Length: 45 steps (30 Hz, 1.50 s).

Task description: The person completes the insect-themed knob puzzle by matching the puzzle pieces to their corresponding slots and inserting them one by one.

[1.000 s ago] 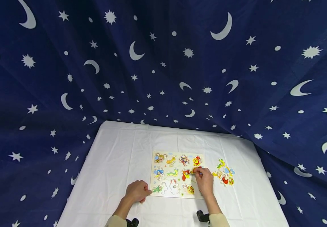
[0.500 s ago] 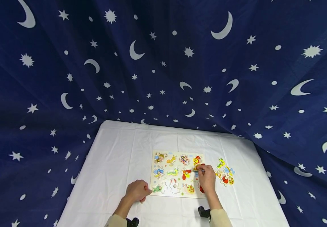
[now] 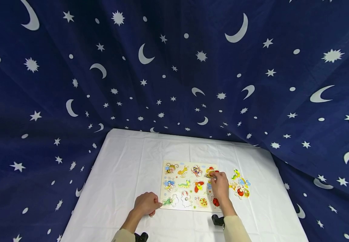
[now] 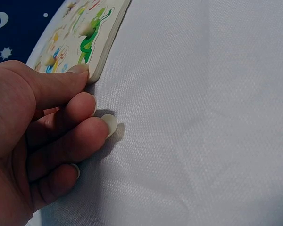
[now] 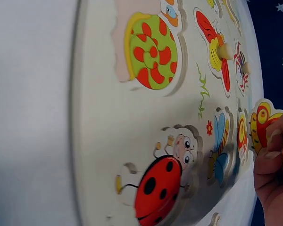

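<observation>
A wooden insect knob puzzle board [image 3: 189, 178] lies on the white cloth. My left hand [image 3: 145, 203] is at its near left corner. In the left wrist view, the left thumb rests on that corner, with the other fingers curled beside and below the edge. My right hand [image 3: 220, 188] pinches a red and yellow butterfly puzzle piece [image 5: 262, 117] at the far right corner. That piece is right over or beside the matching butterfly picture [image 5: 242, 132]; whether they touch I cannot tell. The hand hides part of the piece. A knobbed grasshopper piece [image 4: 88, 35] sits near my left thumb.
Loose pieces lie on the cloth right of the board: a caterpillar [image 3: 235, 174], a dragonfly [image 3: 244, 182], a ladybug [image 3: 239, 191] and others. Several knobbed pieces sit in the board, such as a red-winged insect [image 5: 224, 52]. A dark starry curtain [image 3: 174, 67] surrounds the table.
My right hand has carried the butterfly piece from the middle right of the board to its far right corner. The left hand has stayed put.
</observation>
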Motion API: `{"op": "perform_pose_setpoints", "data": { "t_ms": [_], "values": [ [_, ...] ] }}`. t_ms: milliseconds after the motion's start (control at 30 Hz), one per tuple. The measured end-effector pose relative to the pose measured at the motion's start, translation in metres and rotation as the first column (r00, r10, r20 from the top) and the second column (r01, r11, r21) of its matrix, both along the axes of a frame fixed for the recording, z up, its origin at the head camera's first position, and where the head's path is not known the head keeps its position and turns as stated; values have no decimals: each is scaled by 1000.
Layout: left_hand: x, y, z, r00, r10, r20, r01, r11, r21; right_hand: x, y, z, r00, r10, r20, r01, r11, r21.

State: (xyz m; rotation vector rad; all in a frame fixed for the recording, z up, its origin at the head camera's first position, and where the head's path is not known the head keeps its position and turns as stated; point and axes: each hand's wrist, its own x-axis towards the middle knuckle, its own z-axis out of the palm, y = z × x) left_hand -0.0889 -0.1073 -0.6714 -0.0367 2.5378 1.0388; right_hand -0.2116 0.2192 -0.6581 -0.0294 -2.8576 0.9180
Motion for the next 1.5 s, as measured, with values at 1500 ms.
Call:
{"op": "perform_pose_setpoints", "data": {
  "t_ms": [1500],
  "values": [
    [0,0,-2,1000,11,-8,-11,1000,-9,-47,1,6,941,264,211,-321,894,314]
  ]
}}
